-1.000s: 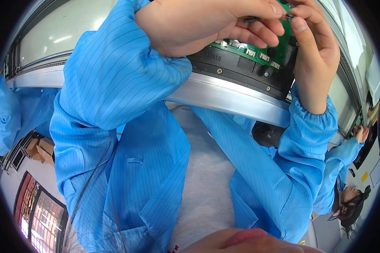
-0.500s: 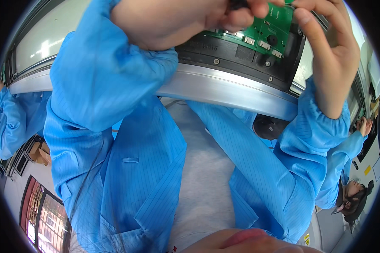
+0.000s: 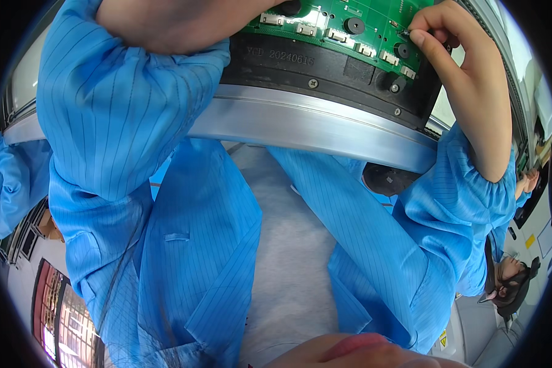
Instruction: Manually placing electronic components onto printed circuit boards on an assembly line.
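Observation:
A green circuit board [image 3: 377, 27] with white connectors and round black buzzers lies in a black fixture [image 3: 270, 64] at the top of the view. My right hand [image 3: 466, 46] is at the board's right part, thumb and index finger pinched together at a small component on its surface. What sits between these fingertips is too small to make out. My left hand [image 3: 227, 17] reaches over the board's left part from the upper left. Only its wrist side shows; the fingers are cut off by the upper edge. Blue striped sleeves cover both my forearms.
A silver metal rail [image 3: 313, 126] runs along the fixture's near side, in front of my body. At the far right is another person in a blue coat and dark cap [image 3: 518, 288]. A blue sleeve [image 3: 18, 184] of another person shows at the far left.
My left hand has moved left and up, baring more of the board and taking its fingers out of view. My right hand has come down, its fingertips now pinched at the board.

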`<state>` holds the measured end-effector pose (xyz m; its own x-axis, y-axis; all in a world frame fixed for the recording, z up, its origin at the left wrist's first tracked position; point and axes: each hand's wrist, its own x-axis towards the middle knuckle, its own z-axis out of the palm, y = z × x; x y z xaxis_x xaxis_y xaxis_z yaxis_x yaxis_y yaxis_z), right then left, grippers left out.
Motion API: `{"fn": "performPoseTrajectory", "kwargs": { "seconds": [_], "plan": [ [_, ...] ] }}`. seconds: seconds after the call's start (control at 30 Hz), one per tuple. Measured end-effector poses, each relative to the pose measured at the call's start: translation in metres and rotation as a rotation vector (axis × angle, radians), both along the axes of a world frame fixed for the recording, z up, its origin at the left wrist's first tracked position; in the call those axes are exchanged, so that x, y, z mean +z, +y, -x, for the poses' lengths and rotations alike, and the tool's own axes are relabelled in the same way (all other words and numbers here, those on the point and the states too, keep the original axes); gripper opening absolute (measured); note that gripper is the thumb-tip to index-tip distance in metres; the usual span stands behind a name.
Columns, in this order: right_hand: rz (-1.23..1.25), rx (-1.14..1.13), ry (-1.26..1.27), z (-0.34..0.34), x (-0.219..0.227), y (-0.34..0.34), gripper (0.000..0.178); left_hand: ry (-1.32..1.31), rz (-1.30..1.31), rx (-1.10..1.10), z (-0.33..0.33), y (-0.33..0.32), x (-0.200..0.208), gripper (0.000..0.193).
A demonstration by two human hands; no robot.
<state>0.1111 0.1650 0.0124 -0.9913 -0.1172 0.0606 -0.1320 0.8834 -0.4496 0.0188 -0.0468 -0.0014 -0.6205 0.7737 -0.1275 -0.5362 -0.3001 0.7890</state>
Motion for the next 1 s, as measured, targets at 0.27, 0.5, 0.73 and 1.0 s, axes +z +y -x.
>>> {"fn": "performPoseTrajectory", "kwargs": {
  "seconds": [0.27, 0.5, 0.73, 1.0],
  "plan": [
    [-0.088, 0.033, 0.022, -0.002, -0.001, -0.001, 0.008, -0.036, 0.018, -0.017, 0.003, 0.005, -0.004, 0.049],
    [-0.232, 0.008, 0.037, -0.004, 0.000, -0.008, 0.008, -0.048, 0.063, 0.003, 0.003, 0.008, -0.004, 0.048],
    [-0.096, 0.031, 0.038, -0.003, -0.005, 0.006, 0.009, -0.045, -0.034, -0.066, 0.004, 0.007, -0.010, 0.049],
    [-0.091, 0.206, -0.169, 0.007, -0.019, 0.057, 0.008, -0.049, 0.080, -0.011, 0.006, 0.017, -0.010, 0.050]
  ]
}}
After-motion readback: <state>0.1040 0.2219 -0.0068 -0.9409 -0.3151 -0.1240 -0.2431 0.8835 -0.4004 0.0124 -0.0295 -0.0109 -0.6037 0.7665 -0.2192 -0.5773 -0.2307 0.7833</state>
